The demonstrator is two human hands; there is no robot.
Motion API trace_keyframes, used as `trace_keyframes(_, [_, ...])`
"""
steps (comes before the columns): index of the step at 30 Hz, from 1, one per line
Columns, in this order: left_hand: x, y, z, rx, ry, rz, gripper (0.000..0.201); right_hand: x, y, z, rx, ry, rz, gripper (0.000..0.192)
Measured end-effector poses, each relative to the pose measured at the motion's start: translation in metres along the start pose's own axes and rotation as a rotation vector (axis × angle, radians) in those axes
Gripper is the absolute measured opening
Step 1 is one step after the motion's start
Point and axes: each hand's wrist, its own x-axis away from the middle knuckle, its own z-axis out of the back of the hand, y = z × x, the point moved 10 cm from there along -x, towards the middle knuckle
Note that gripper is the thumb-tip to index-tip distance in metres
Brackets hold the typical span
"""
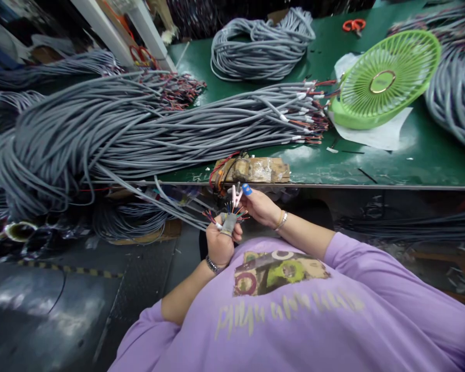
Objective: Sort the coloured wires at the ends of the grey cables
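Note:
My left hand (pixel 220 244) is closed around a grey connector (pixel 228 224) with several coloured wires fanning out of its top. A grey cable (pixel 189 214) runs from the bench down to this hand, its coloured wire ends showing beside the connector. My right hand (pixel 261 206) has its fingers pinched at the wires just above the connector, with blue wrapping on one fingertip. A pink clip-like piece (pixel 236 196) stands between the hands, close to the right fingertips. Exactly what the right fingers pinch is too small to make out.
A wooden block with a taped fixture (pixel 256 169) sits at the edge of the green bench (pixel 310 168). Behind lie bundles of grey cables (pixel 201 132) and a coil (pixel 256 49). A green fan (pixel 387 80) and orange scissors (pixel 354 26) are to the right.

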Motion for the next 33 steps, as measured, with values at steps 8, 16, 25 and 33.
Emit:
trace_keyframes(8, [-0.001,-0.002,0.003,-0.030,0.011,-0.036,0.030,-0.007,-0.003,-0.003,0.072,-0.014,0.069,0.054])
trace_keyframes(16, [0.001,-0.007,0.003,-0.037,0.001,0.009,0.032,-0.008,0.003,0.000,0.041,-0.029,0.053,0.056])
trace_keyframes(25, [0.004,-0.013,0.004,-0.056,-0.001,0.041,0.032,-0.006,0.005,-0.005,-0.175,0.024,-0.010,0.043])
trace_keyframes(33, [0.006,-0.016,0.005,-0.090,-0.012,0.049,0.034,-0.005,0.004,-0.006,-0.154,0.032,0.003,0.041])
